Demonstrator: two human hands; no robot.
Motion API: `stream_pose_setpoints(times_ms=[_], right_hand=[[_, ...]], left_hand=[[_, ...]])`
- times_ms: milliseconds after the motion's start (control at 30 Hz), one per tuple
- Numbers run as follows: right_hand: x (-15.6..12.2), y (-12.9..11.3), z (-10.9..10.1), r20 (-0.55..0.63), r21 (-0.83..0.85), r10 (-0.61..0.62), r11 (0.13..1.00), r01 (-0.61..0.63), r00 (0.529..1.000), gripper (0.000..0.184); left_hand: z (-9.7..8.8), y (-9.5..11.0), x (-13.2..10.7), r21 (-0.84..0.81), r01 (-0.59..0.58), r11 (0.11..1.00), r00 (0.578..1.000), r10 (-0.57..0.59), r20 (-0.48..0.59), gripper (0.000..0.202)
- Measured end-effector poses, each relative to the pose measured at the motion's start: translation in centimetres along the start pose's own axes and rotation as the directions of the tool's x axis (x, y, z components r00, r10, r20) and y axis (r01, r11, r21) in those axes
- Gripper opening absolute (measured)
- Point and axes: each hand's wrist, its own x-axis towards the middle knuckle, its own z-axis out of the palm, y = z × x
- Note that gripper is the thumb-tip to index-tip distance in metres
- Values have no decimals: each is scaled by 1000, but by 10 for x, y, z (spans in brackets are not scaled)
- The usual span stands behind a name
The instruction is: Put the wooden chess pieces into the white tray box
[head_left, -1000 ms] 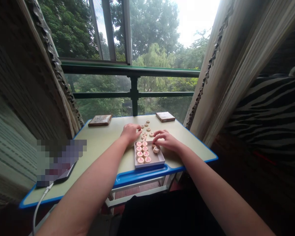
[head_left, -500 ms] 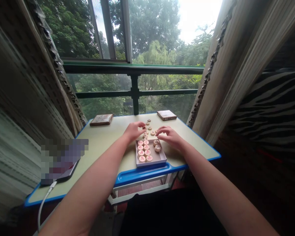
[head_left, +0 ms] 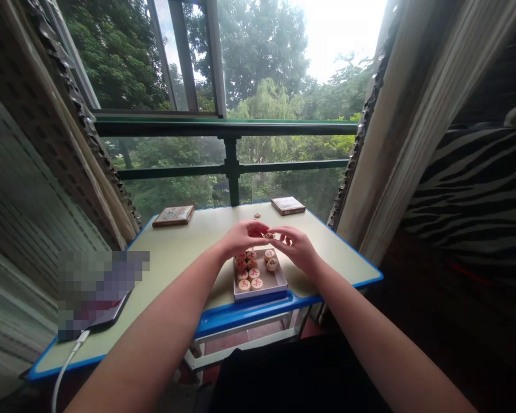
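A shallow grey box (head_left: 279, 283) lies at the near edge of a pale green table (head_left: 184, 252) and holds several round wooden chess pieces (head_left: 253, 273) with red characters. My left hand (head_left: 241, 238) hovers over the far end of the box, fingers curled in a pinch on a wooden piece. My right hand (head_left: 296, 246) is just to its right, fingers bent and pinching near the same spot; a small piece (head_left: 268, 235) shows between the two hands. One loose piece (head_left: 257, 215) lies farther back on the table.
Two flat brown boxes sit at the table's far edge, one left (head_left: 174, 215), one right (head_left: 288, 205). A phone (head_left: 107, 312) with a white cable (head_left: 66, 367) lies at the near left. A green railing (head_left: 227, 127) and window stand behind; curtains hang on both sides.
Both hands have drawn together over the far end of the box and lifted slightly. The loose pieces behind the box are now mostly hidden or gathered; only one remains visible farther back.
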Motion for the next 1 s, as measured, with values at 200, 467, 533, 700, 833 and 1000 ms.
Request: stream_pose_setpoints(times_ms=[200,467,533,700,833,1000], right_hand=[[-3,-4,-5,-37,48,-2,999,4,999,15],[-37,-26,-24,156,48,-10,999,3,988,12],[-42,-29,-25,254,31,-25,999,18,967,10],[-41,-29,-21,383,-18,-6,1000,14,924,8],[-39,-26,-20,429,-70,16,997,16,903,6],[-43,-28,-22,399,-120,-3,991,56,917,11]], left_hand=[[2,9,-4,-45,64,997,998,-64,-8,43],[-5,13,-3,67,-40,997,986,50,-159,39],[-6,10,-2,97,-28,995,984,44,-171,40],[-11,7,-4,86,25,996,987,-11,-160,41],[-20,7,-4,0,69,998,973,-67,-221,39],[-30,2,-1,-63,45,997,940,-64,-335,39]])
